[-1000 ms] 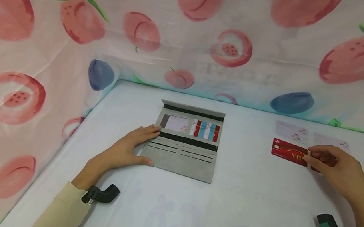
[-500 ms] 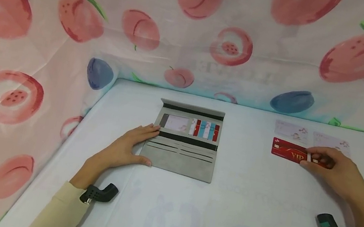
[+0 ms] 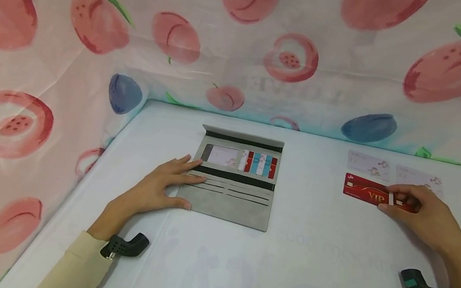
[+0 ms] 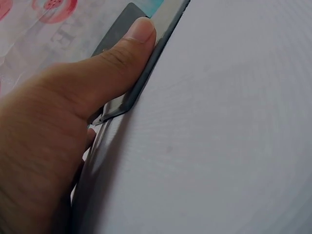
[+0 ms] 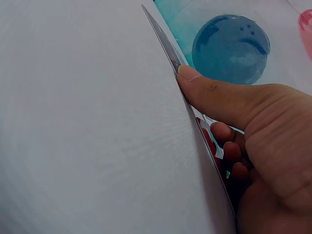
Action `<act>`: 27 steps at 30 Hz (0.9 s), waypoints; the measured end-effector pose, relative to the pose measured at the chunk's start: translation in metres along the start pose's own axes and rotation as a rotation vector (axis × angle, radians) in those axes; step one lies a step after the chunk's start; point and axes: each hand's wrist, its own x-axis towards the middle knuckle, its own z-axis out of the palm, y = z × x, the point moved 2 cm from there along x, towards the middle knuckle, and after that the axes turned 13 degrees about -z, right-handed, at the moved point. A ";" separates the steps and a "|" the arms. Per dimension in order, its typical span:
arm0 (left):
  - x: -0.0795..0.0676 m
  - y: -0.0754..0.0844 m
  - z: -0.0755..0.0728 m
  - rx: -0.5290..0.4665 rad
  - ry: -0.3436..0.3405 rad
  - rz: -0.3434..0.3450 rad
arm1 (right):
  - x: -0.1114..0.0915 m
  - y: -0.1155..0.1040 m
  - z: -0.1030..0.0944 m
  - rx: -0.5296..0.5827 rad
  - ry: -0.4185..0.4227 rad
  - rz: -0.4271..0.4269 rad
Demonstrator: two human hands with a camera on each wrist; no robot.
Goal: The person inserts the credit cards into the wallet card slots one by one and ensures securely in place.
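Observation:
A grey wallet [image 3: 228, 210] lies unfolded on the white-covered table, with several cards in its upper windows [image 3: 261, 165]. My left hand [image 3: 154, 184] rests on its left edge with fingers spread; in the left wrist view the thumb [image 4: 141, 30] lies along the wallet's near edge. Off to the right, my right hand [image 3: 436, 224] pinches the right end of a red VIP card [image 3: 361, 189] between thumb and forefinger. The right wrist view shows this card [image 5: 158, 34] edge-on at the thumb tip. Another red card [image 5: 207, 136] lies under my curled other fingers, mostly hidden.
Two pale cards [image 3: 367, 165] lie side by side just behind the red ones. A fruit-printed cloth [image 3: 287, 87] rises along the back and left of the table. Black camera bands [image 3: 126, 245] sit on both wrists.
My right thumb and forefinger have slid slightly left over the end of the VIP card. One left finger has shifted lower, reaching further onto the wallet.

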 end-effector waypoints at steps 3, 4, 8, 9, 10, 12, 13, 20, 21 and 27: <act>0.000 0.001 0.000 -0.004 -0.002 -0.001 | 0.000 0.000 -0.001 0.001 -0.003 0.000; 0.000 0.001 0.000 -0.004 -0.003 -0.001 | 0.000 0.001 -0.001 0.000 -0.004 -0.001; 0.001 0.001 0.000 -0.008 -0.008 0.004 | 0.001 0.001 -0.002 -0.003 -0.009 -0.002; 0.001 0.001 0.000 -0.011 -0.010 0.003 | 0.001 0.001 -0.002 -0.003 -0.009 -0.009; 0.001 0.001 0.000 -0.015 -0.013 -0.001 | 0.001 0.001 -0.002 -0.002 -0.007 -0.013; 0.001 0.000 -0.001 -0.024 -0.019 -0.007 | 0.001 0.001 -0.003 0.001 0.004 -0.030; 0.001 -0.001 -0.002 -0.030 -0.022 -0.012 | 0.001 0.001 -0.003 0.004 0.009 -0.040; 0.000 -0.005 -0.003 -0.046 -0.024 -0.028 | 0.002 0.000 -0.003 -0.001 0.021 -0.066; 0.000 -0.005 -0.003 -0.047 -0.023 -0.027 | 0.002 -0.001 -0.003 -0.003 0.018 -0.066; 0.000 -0.005 -0.002 -0.051 -0.022 -0.021 | 0.001 0.000 -0.001 0.000 0.017 -0.075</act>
